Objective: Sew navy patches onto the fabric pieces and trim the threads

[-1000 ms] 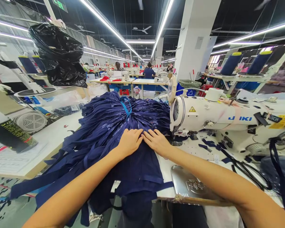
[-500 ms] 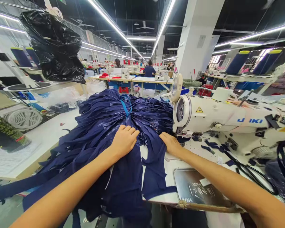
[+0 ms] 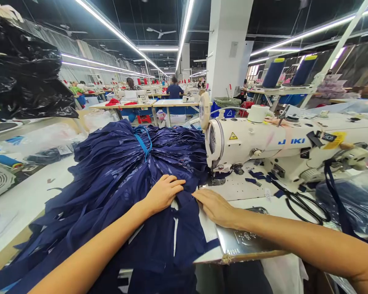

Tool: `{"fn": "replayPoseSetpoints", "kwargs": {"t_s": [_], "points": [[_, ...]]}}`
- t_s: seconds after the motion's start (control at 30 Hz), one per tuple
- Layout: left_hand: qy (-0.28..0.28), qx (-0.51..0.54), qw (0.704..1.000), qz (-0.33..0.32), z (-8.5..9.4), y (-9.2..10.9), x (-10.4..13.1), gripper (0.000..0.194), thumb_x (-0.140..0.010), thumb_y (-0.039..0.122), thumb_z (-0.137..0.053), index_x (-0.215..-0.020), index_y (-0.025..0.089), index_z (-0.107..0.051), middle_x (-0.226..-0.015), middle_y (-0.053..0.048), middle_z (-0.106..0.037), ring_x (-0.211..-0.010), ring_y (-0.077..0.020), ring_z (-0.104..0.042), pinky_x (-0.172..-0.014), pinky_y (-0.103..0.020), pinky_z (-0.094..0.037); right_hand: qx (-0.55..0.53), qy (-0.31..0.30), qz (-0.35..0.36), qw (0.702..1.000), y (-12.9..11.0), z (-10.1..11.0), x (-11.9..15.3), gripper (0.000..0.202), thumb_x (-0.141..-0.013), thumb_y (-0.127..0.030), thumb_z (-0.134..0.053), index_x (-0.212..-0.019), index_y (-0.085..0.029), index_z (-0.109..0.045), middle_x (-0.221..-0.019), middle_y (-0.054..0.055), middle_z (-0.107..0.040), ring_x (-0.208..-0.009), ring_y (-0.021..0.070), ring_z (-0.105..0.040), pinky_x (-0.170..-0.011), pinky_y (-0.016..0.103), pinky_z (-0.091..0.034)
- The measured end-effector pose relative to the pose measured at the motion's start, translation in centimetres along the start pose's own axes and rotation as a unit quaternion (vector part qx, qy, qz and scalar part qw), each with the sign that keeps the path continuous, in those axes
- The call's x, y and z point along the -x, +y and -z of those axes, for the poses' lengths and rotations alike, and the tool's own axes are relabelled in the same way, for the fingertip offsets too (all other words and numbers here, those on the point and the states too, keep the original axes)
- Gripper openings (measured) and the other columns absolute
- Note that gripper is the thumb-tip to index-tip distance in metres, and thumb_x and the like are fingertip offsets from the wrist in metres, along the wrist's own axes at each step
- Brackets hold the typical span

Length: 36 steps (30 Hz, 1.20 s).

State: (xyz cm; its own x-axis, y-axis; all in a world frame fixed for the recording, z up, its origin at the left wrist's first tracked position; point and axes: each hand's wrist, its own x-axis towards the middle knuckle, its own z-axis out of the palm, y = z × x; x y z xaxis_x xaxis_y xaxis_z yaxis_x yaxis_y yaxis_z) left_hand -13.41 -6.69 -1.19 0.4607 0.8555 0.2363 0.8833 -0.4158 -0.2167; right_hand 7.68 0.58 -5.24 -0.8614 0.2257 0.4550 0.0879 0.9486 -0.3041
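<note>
Both hands lie flat with fingers pressed together, the left hand (image 3: 163, 193) on the navy fabric pile (image 3: 116, 171), the right hand (image 3: 214, 206) on one strip at the sewing machine's (image 3: 263, 143) seven o'clock, nothing under the needle yet.

White sewing machine (image 3: 282, 145) at right, black scissors (image 3: 306, 202) just before it, black plastic bag (image 3: 24, 77) upper left, two blue thread cones (image 3: 290, 71) behind
</note>
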Motion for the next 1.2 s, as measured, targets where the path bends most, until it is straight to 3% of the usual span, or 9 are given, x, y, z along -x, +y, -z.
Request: {"fn": "replayPoseSetpoints", "kwargs": {"t_s": [0.17, 0.3, 0.4, 0.5, 0.6, 0.73, 0.9, 1.03, 1.2], "points": [[-0.076, 0.038, 0.994, 0.062, 2.1, 0.6, 1.1, 0.018, -0.077, 0.005, -0.039, -0.079, 0.016, -0.054, -0.075, -0.004, -0.063, -0.073, -0.0175, -0.052, -0.069, -0.031, -0.034, -0.175, 0.073, -0.181, 0.965, 0.6, -1.8, -2.7, 0.038, -0.089, -0.024, -0.033, -0.124, -0.014, -0.042, -0.113, 0.012, -0.056, -0.105, 0.0186, -0.053, -0.093, 0.038, -0.041], [-0.121, 0.01, 0.991, 0.054, 3.0, 4.1, 2.4, 0.016, -0.066, 0.002, -0.042, -0.068, 0.017, -0.048, -0.065, -0.005, -0.058, -0.062, -0.0172, -0.049, -0.061, -0.03, -0.031, -0.215, 0.102, -0.283, 0.929, 2.5, -2.6, -6.5, 0.047, -0.089, -0.033, -0.036, -0.129, -0.011, -0.039, -0.128, 0.016, -0.048, -0.121, 0.0218, -0.042, -0.102, 0.038, -0.032], [-0.093, 0.042, 0.995, -0.001, 1.8, 7.6, 4.0, 0.015, -0.058, 0.007, -0.05, -0.066, 0.018, -0.043, -0.057, -0.001, -0.054, -0.053, -0.0158, -0.044, -0.057, -0.03, -0.028, -0.219, 0.129, -0.321, 0.912, 3.9, -2.7, -9.5, 0.044, -0.09, -0.036, -0.034, -0.126, -0.013, -0.044, -0.127, 0.012, -0.051, -0.121, 0.0204, -0.043, -0.101, 0.035, -0.032], [-0.004, 0.089, 0.995, -0.034, -0.1, 9.4, 4.5, 0.017, -0.061, 0.014, -0.052, -0.061, 0.019, -0.037, -0.049, 0.002, -0.046, -0.046, -0.0135, -0.035, -0.052, -0.03, -0.023, -0.203, 0.143, -0.351, 0.903, 4.9, -3.0, -12.1, 0.041, -0.091, -0.035, -0.033, -0.118, -0.011, -0.052, -0.12, 0.013, -0.057, -0.117, 0.0214, -0.047, -0.097, 0.033, -0.035], [0.049, 0.093, 0.994, -0.029, -1.4, 8.2, 2.7, 0.014, -0.066, 0.01, -0.047, -0.063, 0.019, -0.037, -0.053, 0.001, -0.048, -0.05, -0.0138, -0.036, -0.054, -0.03, -0.024, -0.192, 0.148, -0.362, 0.9, 5.7, -3.5, -14.2, 0.04, -0.092, -0.032, -0.031, -0.118, -0.011, -0.052, -0.123, 0.013, -0.055, -0.12, 0.0207, -0.045, -0.097, 0.031, -0.035], [0.035, 0.052, 0.998, -0.031, -2.4, 3.6, -1.5, 0.012, -0.071, 0.007, -0.04, -0.07, 0.017, -0.045, -0.064, -0.002, -0.054, -0.061, -0.0154, -0.044, -0.059, -0.03, -0.028, -0.178, 0.135, -0.386, 0.895, 6.7, -3.6, -15.7, 0.044, -0.093, -0.033, -0.025, -0.109, -0.007, -0.058, -0.113, 0.017, -0.06, -0.112, 0.0238, -0.051, -0.093, 0.034, -0.038], [0.014, -0.008, 0.999, -0.036, -2.9, 0.2, -3.8, 0.014, -0.076, 0.01, -0.04, -0.077, 0.015, -0.054, -0.068, -0.004, -0.056, -0.068, -0.0168, -0.048, -0.063, -0.031, -0.032, -0.181, 0.095, -0.369, 0.907, 6.2, -2.5, -14.2, 0.045, -0.093, -0.034, -0.025, -0.098, -0.009, -0.062, -0.101, 0.015, -0.066, -0.101, 0.0242, -0.058, -0.088, 0.036, -0.042], [-0.003, 0.014, 1.0, 0.024, -2.0, 2.0, -2.5, 0.023, -0.077, 0.008, -0.04, -0.09, 0.014, -0.057, -0.078, -0.007, -0.061, -0.074, -0.019, -0.053, -0.068, -0.034, -0.038, -0.191, 0.072, -0.31, 0.929, 4.9, -1.4, -10.2, 0.038, -0.09, -0.031, -0.035, -0.119, -0.013, -0.052, -0.125, 0.011, -0.054, -0.118, 0.0193, -0.047, -0.1, 0.034, -0.034], [-0.048, 0.165, 0.981, 0.086, 0.7, 5.3, 0.1, 0.059, -0.066, 0.0, -0.037, -0.123, 0.015, -0.045, -0.124, -0.01, -0.053, -0.107, -0.0197, -0.052, -0.089, -0.036, -0.042, -0.16, -0.046, -0.178, 0.97, 3.4, 1.6, -3.3, 0.046, -0.088, -0.036, -0.04, -0.129, -0.015, -0.043, -0.13, 0.013, -0.049, -0.118, 0.0229, -0.047, -0.099, 0.042, -0.036]]}}
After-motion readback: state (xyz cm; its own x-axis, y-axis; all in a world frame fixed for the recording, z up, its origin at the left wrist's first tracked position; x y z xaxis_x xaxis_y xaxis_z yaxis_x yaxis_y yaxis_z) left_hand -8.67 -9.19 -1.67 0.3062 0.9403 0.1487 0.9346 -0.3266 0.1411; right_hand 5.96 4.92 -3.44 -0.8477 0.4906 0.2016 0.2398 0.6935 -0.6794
